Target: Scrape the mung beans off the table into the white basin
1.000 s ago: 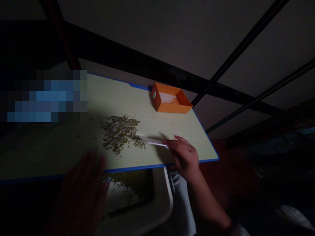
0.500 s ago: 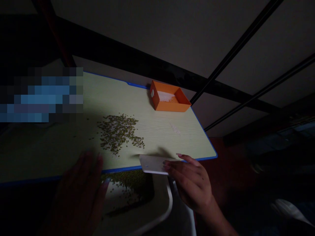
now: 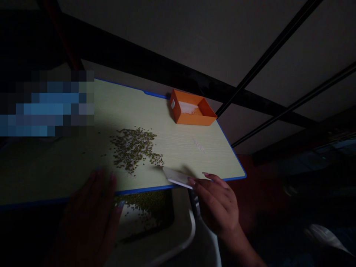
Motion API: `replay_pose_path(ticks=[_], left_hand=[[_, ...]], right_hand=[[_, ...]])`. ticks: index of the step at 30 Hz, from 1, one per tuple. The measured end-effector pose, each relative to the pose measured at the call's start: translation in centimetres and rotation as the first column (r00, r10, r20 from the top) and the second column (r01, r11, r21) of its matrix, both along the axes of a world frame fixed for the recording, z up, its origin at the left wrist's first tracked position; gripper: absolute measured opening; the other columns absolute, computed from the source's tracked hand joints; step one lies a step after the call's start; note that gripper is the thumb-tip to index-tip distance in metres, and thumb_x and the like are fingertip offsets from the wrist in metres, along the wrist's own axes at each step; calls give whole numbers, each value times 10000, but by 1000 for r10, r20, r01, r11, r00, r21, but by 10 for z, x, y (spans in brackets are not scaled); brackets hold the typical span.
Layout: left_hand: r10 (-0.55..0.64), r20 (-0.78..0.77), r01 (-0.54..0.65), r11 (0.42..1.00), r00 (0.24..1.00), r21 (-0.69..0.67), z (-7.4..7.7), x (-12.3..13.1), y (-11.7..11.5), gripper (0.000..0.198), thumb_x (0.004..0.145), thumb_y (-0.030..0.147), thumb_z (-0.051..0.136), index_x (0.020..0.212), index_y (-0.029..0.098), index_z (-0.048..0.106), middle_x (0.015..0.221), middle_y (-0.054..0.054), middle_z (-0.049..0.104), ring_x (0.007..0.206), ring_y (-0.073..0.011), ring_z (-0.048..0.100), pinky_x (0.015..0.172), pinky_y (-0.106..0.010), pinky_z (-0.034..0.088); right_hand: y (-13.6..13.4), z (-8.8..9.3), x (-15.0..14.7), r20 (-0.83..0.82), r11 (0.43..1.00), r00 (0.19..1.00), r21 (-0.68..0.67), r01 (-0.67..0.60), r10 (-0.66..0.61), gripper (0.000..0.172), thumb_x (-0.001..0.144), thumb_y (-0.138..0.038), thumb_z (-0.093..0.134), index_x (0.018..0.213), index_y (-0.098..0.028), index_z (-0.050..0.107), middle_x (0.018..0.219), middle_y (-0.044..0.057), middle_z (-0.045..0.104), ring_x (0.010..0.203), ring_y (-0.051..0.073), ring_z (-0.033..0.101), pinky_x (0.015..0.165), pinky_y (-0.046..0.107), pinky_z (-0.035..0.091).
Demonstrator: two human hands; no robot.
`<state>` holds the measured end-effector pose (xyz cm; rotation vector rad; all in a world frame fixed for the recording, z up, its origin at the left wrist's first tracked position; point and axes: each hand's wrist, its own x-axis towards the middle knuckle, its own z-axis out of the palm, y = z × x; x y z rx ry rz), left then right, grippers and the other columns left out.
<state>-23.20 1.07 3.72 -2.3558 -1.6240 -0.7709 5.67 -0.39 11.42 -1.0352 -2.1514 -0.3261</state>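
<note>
My right hand (image 3: 217, 202) pinches a flat white rectangular piece (image 3: 178, 175) between thumb and fingers. It is held tilted over the near edge of the table, to the right of a scatter of small green beans (image 3: 135, 148) with whitish grains among them. My left hand (image 3: 93, 211), dim in shadow, lies with fingers stretched out on the table's near edge, left of the beans, and holds nothing. Below that edge, between my hands, a white tub (image 3: 191, 226) contains many more green beans (image 3: 155, 204); my left hand hides part of it.
An orange box (image 3: 194, 119) with white grains inside stands at the table's far right. A small streak of white grains (image 3: 199, 145) lies before it. The pale tabletop (image 3: 116, 104) has a blue rim. A pixelated blue patch (image 3: 50, 107) covers the far left. Dark panels rise behind.
My right hand has raised the flat white piece slightly, shifted it right and tilted it more steeply. My left hand and the scattered beans look unchanged.
</note>
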Motion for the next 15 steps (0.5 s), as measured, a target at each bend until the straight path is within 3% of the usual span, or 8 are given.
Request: replay_pose_path(ticks=[15], left_hand=[[-27, 1, 27, 999, 1000, 17, 1, -1, 0, 651, 871, 279, 376, 1479, 202, 155, 1580, -141, 253, 1452, -355, 294, 1085, -625, 418]], right_hand=[[3, -5, 4, -11, 1000, 1000, -12, -20, 20, 362, 951, -55, 454, 1274, -142, 592, 1034, 93, 783, 1017, 141, 711, 1017, 381, 499]])
